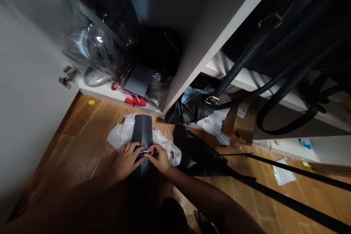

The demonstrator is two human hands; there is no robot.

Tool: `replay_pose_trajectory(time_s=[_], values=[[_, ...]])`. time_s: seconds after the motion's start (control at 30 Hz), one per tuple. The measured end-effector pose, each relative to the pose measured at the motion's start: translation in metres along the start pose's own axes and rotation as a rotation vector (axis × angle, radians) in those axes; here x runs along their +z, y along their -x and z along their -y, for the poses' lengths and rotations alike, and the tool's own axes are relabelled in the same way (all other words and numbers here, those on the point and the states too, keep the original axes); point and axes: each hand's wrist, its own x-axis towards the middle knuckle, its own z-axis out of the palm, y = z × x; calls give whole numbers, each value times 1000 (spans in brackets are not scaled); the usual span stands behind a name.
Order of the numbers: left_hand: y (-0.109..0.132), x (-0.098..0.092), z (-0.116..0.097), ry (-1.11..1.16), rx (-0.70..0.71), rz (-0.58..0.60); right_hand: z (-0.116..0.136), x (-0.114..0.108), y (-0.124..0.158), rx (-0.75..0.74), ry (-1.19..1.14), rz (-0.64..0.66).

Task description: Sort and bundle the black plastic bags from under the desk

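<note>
HIDDEN OR UNCLEAR
- Pouch [142, 131], grey: far end in plain view; near end covered by both hands, then lost in shadow toward the lower edge.
- Strip [145, 151]: small, pale, shiny; half covered by fingertips; too small to identify.
- Wrap [118, 136], white, crumpled: mostly under the pouch; visible only to its left and right.
- Both forearms: dark, cut off by the lower edge.
- Handbag [287, 25], black: cut off at the top and right edges; straps hang down past the shelf [246, 78].
- Clear bag [93, 44] in the cabinet: contents blurred by glare, not readable.
- Black sack [196, 153]: just right of the wrap, shape hard to make out against its own folds.

POSITION AND AXIS
- Pouch: lies on the wrap, on the wooden floor [82, 128], directly ahead of the person and just in front of the cabinet base.
- Long axis: runs straight away from the person, nearly vertical in the head view.
- Far end: points at the cabinet base, just short of the red item [134, 99].

HANDS
- Left hand [126, 161]: rests on the left side of the pouch; thumb and fingertips pinched together on the strip.
- Right hand [160, 159]: rests on the right side of the pouch; fingertips likewise clamped on the strip.
- Fingertips of both hands meet at the pouch's centre line.
</note>
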Motion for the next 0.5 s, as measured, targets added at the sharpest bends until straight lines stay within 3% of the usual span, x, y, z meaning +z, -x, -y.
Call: replay_pose_trajectory(time_s=[0.17,0.5], values=[[-8,-4,-4,18,-5,-6,2,-1,-4,-32,150,9],[-9,-3,-2,27,25,-17,-5,-14,-13,-354,527,316]])
